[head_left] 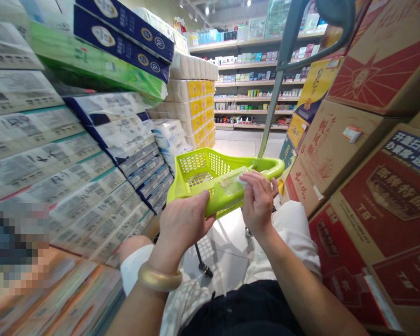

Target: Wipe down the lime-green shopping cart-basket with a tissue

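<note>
A lime-green plastic shopping basket (210, 170) sits on a wheeled trolley in front of me, and its inside looks bare. My left hand (184, 221) grips the basket's near rim, fingers wrapped over the edge. A pale bangle circles that wrist. My right hand (257, 200) pinches a small clear plastic packet (231, 185) lying on the basket's near edge. The trolley's grey handle pole (280, 79) rises behind the basket, up to the top right.
Stacked packs of tissue and paper goods (73, 154) wall in the left side. Red and brown cardboard cartons (364, 154) are piled on the right. A narrow tiled aisle (245, 144) runs ahead to stocked shelves (252, 88). My knees show below.
</note>
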Available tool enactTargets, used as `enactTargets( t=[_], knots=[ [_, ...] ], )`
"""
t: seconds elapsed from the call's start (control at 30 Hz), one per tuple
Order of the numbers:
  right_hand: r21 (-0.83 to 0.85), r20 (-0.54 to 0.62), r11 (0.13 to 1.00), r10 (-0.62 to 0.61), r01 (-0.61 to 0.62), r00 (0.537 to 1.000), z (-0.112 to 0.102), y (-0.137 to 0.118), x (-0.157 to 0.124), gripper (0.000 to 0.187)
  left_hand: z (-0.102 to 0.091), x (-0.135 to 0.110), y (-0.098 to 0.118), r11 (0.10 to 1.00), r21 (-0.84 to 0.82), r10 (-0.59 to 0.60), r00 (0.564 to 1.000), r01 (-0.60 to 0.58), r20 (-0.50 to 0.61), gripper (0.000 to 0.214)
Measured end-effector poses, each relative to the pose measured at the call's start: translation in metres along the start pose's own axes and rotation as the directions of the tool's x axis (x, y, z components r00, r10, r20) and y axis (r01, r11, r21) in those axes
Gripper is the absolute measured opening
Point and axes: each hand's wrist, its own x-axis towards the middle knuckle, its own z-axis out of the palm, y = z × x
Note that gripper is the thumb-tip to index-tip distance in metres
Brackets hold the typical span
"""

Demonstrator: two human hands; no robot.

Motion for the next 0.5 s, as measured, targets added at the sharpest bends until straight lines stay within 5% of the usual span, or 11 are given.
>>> enactTargets(
  t=[0.23, 0.4, 0.5],
  knots=[
    [0.053, 0.132, 0.992, -0.118, 0.112, 0.984, 0.001, -0.019, -0.014, 0.03, 0.002, -0.001, -0.003, 1.0, -0.008, 0.007, 1.0, -0.006, 0.004, 0.025],
    [-0.064, 0.2, 0.998, 0.037, -0.025, 0.979, -0.011, 0.0, 0.014, 0.029, 0.003, -0.001, -0.002, 1.0, -0.002, -0.001, 1.0, 0.001, -0.008, 0.024],
    [-0.096, 0.353, 0.995, 0.049, -0.016, 0.934, -0.014, -0.004, 0.033, 0.029, 0.003, -0.001, 0.0, 1.0, -0.01, 0.006, 1.0, -0.006, -0.012, 0.024]
  ],
)
